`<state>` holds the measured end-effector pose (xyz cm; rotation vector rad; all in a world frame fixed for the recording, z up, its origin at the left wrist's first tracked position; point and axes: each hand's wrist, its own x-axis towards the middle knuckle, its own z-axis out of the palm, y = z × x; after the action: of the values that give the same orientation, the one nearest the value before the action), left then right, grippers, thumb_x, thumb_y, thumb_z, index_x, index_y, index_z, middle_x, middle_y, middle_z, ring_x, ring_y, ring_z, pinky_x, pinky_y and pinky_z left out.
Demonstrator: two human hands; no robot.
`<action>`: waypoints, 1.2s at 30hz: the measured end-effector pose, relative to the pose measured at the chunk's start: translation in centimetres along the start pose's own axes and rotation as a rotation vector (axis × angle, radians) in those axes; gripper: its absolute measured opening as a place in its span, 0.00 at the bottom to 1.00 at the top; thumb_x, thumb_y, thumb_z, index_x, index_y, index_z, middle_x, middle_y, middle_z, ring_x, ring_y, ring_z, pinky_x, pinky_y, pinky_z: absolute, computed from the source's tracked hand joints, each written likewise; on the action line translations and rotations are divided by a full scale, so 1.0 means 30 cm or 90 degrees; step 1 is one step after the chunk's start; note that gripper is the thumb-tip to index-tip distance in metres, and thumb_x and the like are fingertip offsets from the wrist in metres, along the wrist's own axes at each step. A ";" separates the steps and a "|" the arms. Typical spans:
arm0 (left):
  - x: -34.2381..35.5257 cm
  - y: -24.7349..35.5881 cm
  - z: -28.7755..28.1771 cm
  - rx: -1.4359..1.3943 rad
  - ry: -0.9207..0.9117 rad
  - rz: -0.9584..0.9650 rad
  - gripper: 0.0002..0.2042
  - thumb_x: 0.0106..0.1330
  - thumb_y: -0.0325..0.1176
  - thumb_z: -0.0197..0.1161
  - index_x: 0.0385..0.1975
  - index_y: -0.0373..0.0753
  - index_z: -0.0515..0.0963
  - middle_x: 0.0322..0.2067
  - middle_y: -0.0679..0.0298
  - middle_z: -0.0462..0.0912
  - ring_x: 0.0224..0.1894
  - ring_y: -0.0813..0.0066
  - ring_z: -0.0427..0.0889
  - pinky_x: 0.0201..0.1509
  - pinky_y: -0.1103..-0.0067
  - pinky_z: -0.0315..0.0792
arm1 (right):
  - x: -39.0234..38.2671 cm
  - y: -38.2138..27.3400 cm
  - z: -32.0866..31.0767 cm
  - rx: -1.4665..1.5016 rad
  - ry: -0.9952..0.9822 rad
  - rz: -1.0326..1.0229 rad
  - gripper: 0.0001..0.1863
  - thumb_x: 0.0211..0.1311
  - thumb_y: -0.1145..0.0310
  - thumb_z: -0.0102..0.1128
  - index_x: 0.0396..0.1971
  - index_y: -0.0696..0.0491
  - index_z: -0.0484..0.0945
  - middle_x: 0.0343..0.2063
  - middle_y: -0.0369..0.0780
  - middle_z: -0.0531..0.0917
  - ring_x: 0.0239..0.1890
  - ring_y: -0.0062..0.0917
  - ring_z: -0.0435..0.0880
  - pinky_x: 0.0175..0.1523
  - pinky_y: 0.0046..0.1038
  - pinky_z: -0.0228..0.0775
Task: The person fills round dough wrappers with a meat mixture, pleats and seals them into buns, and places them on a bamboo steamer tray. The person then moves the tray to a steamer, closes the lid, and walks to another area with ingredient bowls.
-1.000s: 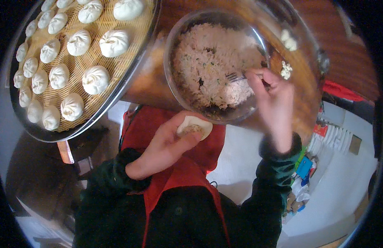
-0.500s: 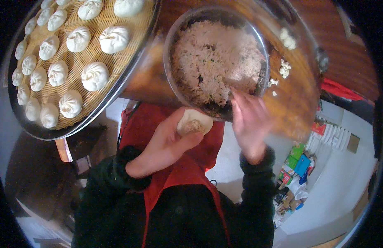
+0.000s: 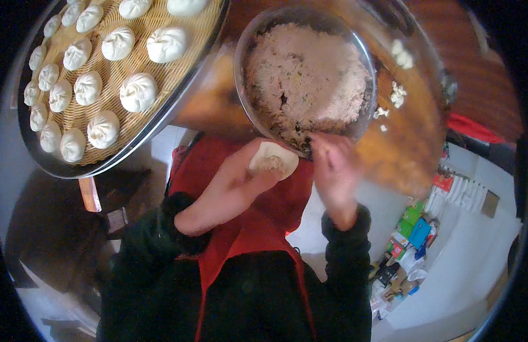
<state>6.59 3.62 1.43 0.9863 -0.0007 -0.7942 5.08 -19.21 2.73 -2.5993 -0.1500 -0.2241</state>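
Observation:
A round white dough wrapper point(image 3: 285, 155) lies in my left hand point(image 3: 232, 188), whose fingers curl around it from below. A small lump of pinkish filling point(image 3: 269, 163) sits on the wrapper, with my thumb against it. My right hand point(image 3: 337, 168) is at the near rim of a metal bowl point(image 3: 239, 71), its fingers drawn together and blurred by motion. Anything pinched in them is too unclear to name. Pinkish minced filling point(image 3: 301, 74) with dark green flecks fills much of the bowl.
At the upper left, a woven tray point(image 3: 111, 71) in a dark round pan carries rows of pleated buns point(image 3: 138, 92). Small white dough pieces point(image 3: 398, 94) lie on the wooden table point(image 3: 409, 145) right of the bowl. Packages point(image 3: 415, 231) stand low at the right.
My right hand has moved left and closer to the bowl's near rim. My left hand still cradles the wrapper, a little nearer the bowl. The whole view has shifted slightly.

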 end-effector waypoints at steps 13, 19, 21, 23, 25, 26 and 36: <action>-0.059 -0.036 -0.020 -0.374 0.062 -0.113 0.17 0.78 0.33 0.55 0.63 0.35 0.70 0.58 0.61 0.79 0.63 0.71 0.77 0.66 0.73 0.72 | -0.149 -0.147 0.093 0.003 -0.014 -0.229 0.09 0.55 0.75 0.72 0.38 0.53 0.88 0.41 0.42 0.89 0.44 0.39 0.89 0.45 0.36 0.85; -0.006 -0.019 -0.030 -0.353 0.163 -0.073 0.17 0.75 0.28 0.55 0.61 0.33 0.71 0.56 0.57 0.82 0.60 0.68 0.80 0.67 0.73 0.72 | -0.072 -0.068 -0.015 0.074 0.101 -0.202 0.10 0.61 0.73 0.68 0.42 0.53 0.88 0.43 0.43 0.90 0.47 0.32 0.89 0.51 0.34 0.82; -0.006 0.003 -0.036 -0.314 0.120 -0.064 0.17 0.73 0.27 0.55 0.60 0.32 0.72 0.55 0.57 0.82 0.58 0.67 0.81 0.67 0.72 0.72 | 0.037 -0.039 -0.077 0.044 0.112 -0.071 0.09 0.59 0.77 0.69 0.39 0.55 0.88 0.39 0.43 0.90 0.42 0.36 0.89 0.47 0.35 0.80; -0.007 0.021 -0.025 -0.262 0.015 -0.085 0.18 0.73 0.28 0.56 0.61 0.33 0.73 0.55 0.58 0.82 0.59 0.69 0.80 0.67 0.73 0.71 | 0.172 0.004 -0.131 -0.034 0.074 -0.056 0.08 0.59 0.77 0.69 0.39 0.55 0.89 0.36 0.43 0.90 0.41 0.37 0.88 0.46 0.35 0.79; -0.014 0.035 -0.002 -0.243 -0.007 -0.133 0.18 0.74 0.29 0.57 0.61 0.34 0.73 0.55 0.59 0.81 0.60 0.71 0.79 0.67 0.73 0.71 | 0.282 0.026 -0.160 -0.059 0.042 -0.127 0.08 0.59 0.76 0.69 0.39 0.55 0.89 0.35 0.43 0.89 0.40 0.38 0.88 0.45 0.34 0.78; -0.016 0.042 0.008 -0.223 -0.011 -0.122 0.17 0.74 0.30 0.58 0.61 0.35 0.73 0.55 0.61 0.81 0.60 0.73 0.79 0.66 0.74 0.70 | 0.326 0.029 -0.167 -0.056 0.018 -0.152 0.08 0.59 0.76 0.69 0.39 0.54 0.89 0.35 0.43 0.89 0.39 0.38 0.87 0.44 0.35 0.78; 0.030 0.070 0.018 -0.215 0.022 -0.097 0.16 0.75 0.30 0.55 0.60 0.34 0.75 0.55 0.61 0.82 0.59 0.72 0.79 0.67 0.74 0.69 | 0.481 0.055 -0.159 -0.063 -0.197 -0.041 0.08 0.65 0.69 0.67 0.39 0.58 0.88 0.32 0.47 0.88 0.34 0.31 0.86 0.40 0.31 0.76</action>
<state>8.31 3.29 2.99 0.6848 0.2333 -0.8836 18.85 -22.14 8.70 -2.7153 -0.3400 0.1546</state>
